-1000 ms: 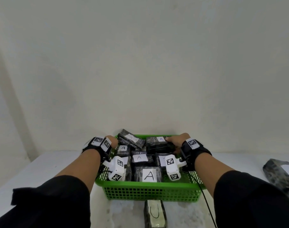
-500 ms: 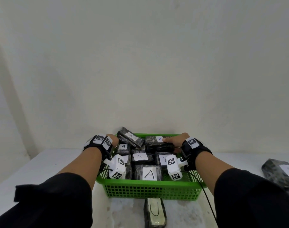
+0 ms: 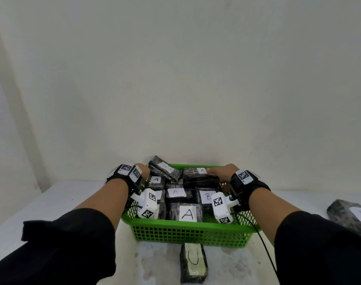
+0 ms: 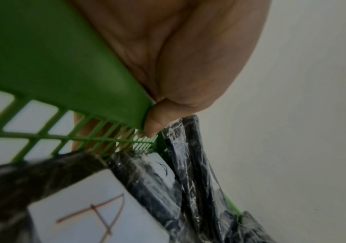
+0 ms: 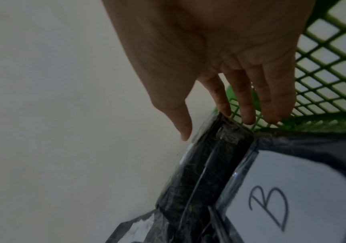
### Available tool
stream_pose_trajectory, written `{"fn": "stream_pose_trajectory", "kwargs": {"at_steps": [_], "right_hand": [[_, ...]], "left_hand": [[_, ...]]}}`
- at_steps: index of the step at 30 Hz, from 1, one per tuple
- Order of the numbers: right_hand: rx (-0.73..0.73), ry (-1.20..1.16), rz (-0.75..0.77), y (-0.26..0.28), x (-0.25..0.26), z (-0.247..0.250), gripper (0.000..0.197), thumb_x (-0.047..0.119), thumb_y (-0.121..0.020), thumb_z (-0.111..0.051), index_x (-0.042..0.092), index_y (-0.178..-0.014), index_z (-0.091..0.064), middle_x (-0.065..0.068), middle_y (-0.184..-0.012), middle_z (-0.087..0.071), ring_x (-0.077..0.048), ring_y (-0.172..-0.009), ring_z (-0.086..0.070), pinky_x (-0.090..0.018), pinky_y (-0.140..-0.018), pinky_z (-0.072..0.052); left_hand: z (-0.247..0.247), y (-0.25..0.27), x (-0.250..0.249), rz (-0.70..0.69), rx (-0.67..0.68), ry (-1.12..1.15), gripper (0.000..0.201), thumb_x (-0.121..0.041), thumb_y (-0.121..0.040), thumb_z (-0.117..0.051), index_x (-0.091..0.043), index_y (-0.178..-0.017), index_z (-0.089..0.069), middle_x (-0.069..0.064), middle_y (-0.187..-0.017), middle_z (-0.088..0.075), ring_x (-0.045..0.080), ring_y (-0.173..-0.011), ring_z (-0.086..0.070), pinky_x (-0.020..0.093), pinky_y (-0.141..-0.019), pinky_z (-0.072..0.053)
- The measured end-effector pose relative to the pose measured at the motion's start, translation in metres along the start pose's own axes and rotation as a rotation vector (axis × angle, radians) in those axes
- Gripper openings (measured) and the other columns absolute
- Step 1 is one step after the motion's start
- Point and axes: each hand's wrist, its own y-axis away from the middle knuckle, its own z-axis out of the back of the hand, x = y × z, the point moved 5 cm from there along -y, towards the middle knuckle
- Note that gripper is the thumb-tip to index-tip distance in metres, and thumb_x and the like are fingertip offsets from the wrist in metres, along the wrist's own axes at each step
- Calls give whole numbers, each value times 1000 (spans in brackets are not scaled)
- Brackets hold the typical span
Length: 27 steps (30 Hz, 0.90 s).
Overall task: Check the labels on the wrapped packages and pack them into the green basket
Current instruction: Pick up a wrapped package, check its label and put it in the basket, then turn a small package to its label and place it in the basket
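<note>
On the desk [image 3: 31, 204], from your head view, the green basket [image 3: 187, 233] holds labelled packages [image 3: 187, 210]. Left wrist: your left hand [image 4: 157, 121] grips the rim. Right wrist: your right hand [image 5: 240, 69] touches a far package, fingers straight. Next, likely fetch the outside package [image 3: 193, 262].

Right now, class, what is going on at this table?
A person is packing black plastic-wrapped packages with white paper labels into a green plastic mesh basket. The left hand grips the basket's left rim; the right hand rests open on a rear A-labelled package. Two more wrapped packages lie outside on the white table.
</note>
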Motion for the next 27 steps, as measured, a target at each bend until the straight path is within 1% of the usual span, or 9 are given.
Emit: {"fn": "stream_pose_trajectory", "kwargs": {"at_steps": [2, 4, 8, 11, 14, 15, 17, 19, 27], "right_hand": [[-4, 51, 33, 7, 5, 4, 67, 47, -94, -72, -3, -136, -58, -19, -126, -63, -32, -100, -60, -29, -76, -47], [-27, 109, 89, 14, 14, 11, 68, 47, -95, -70, -4, -139, -56, -20, -140, -60, -32, -109, -59, -31, -88, -48], [-54, 137, 202, 33, 34, 30, 75, 50, -96, -68, 4, -152, -47, -14, -158, -48, -32, -142, -50, -38, -115, -40], [-79, 166, 271, 52, 49, 43, 78, 55, -95, -66, 12, -155, -42, -10, -158, -48, -30, -145, -47, -40, -116, -38], [-84, 223, 330, 72, 57, 49, 84, 61, -93, -65, 17, -159, -36, -10, -161, -45, -28, -147, -44, -41, -116, -38], [-87, 252, 352, 80, 59, 50, 86, 62, -94, -64, 17, -160, -34, -10, -162, -44, -28, -148, -43, -41, -116, -38], [-89, 311, 395, 97, 61, 51, 88, 63, -94, -62, 17, -162, -30, -9, -165, -39, -29, -149, -41, -41, -117, -36], [-99, 359, 434, 114, 60, 50, 92, 65, -94, -62, 18, -164, -26, -7, -168, -34, -28, -152, -37, -42, -120, -34], [-108, 540, 521, 181, 31, 27, 106, 78, -88, -56, 22, -167, -12, -5, -175, -12, -30, -162, -3, -49, -130, -14]], "left_hand": [[-13, -9, -8, -153, 175, 115, 35, -16, -107, -39, 7, -121, -61, 23, -112, -58, 16, -118, -49, 23, -94, -35], [-3, -2, -9, -269, 210, 157, 39, -16, -108, -36, 1, -141, -47, 19, -143, -50, 25, -133, -47, 30, -105, -34], [12, 16, -16, -353, 170, 140, 35, -20, -109, -33, -4, -133, -52, 17, -145, -50, 27, -113, -54, 29, -93, -40], [33, 18, -11, -363, 79, 233, 39, -21, -103, -48, 1, -134, -56, 19, -132, -58, 31, -118, -58, 33, -94, -44], [51, 23, -13, -383, 26, 336, 29, -27, -96, -56, -2, -109, -66, 11, -102, -57, 23, -93, -56, 29, -79, -43], [56, 31, -13, -391, 25, 334, 30, -30, -97, -54, -4, -108, -63, 10, -107, -57, 22, -97, -57, 28, -82, -43], [65, 50, -14, -446, 3, 336, 50, -36, -99, -52, -3, -137, -51, 12, -141, -50, 27, -130, -49, 32, -104, -39], [70, 74, -17, -536, -10, 305, 67, -42, -100, -51, -6, -153, -31, 9, -159, -33, 26, -146, -34, 34, -116, -29], [55, 173, -3, -781, -70, 296, 79, -51, -97, -54, -17, -158, -17, 2, -164, -22, 20, -148, -30, 34, -119, -27]]}}
